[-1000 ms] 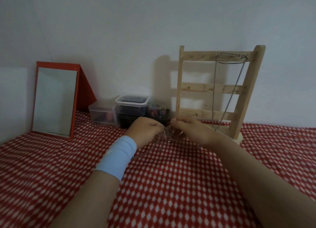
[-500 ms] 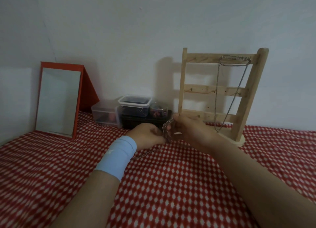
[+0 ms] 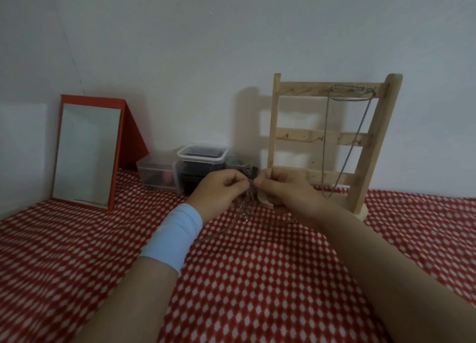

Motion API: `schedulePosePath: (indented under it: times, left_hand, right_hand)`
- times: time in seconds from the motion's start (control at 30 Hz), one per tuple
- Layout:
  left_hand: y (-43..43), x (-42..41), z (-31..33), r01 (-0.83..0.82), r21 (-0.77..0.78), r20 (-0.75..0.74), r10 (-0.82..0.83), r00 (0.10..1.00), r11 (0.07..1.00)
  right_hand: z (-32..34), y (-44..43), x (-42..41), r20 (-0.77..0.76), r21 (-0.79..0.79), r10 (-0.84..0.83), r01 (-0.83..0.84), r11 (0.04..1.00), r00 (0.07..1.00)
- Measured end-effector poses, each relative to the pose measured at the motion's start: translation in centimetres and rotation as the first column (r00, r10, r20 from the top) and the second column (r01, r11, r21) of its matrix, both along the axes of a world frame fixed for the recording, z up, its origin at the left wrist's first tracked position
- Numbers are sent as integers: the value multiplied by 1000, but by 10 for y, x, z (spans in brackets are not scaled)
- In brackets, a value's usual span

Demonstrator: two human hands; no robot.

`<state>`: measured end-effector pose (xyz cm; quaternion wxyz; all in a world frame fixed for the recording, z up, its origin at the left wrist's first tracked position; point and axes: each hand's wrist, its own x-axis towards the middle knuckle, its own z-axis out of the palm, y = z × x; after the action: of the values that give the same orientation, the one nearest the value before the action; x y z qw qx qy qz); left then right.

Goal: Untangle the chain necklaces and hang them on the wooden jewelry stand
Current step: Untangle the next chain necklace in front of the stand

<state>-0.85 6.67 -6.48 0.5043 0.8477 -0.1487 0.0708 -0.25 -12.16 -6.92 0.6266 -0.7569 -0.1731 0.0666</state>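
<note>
The tangled thin silver chain necklaces [image 3: 242, 206] dangle mid-frame, pinched between the left hand [image 3: 219, 191] at their 9 o'clock and the right hand [image 3: 283, 191] at 3, trailing onto the red-and-white patterned cloth [image 3: 257, 278]. At 1 o'clock the ladder-shaped wooden jewelry stand [image 3: 273, 126] carries one hung silver chain [image 3: 325, 147].

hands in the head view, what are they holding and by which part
Both the left hand and the right hand pinch the tangled chain at its upper bunch, fingers nearly meeting. Its loose strands trail down onto the tablecloth.
</note>
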Motion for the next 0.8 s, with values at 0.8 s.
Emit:
schedulePosePath:
  times: [0.8]
  left_hand:
    - [-2, 5, -1, -31, -590, -334, -209, 919, 806]
  right_hand:
    - [2, 3, -7, -33, -64, 38, -40, 997, 999]
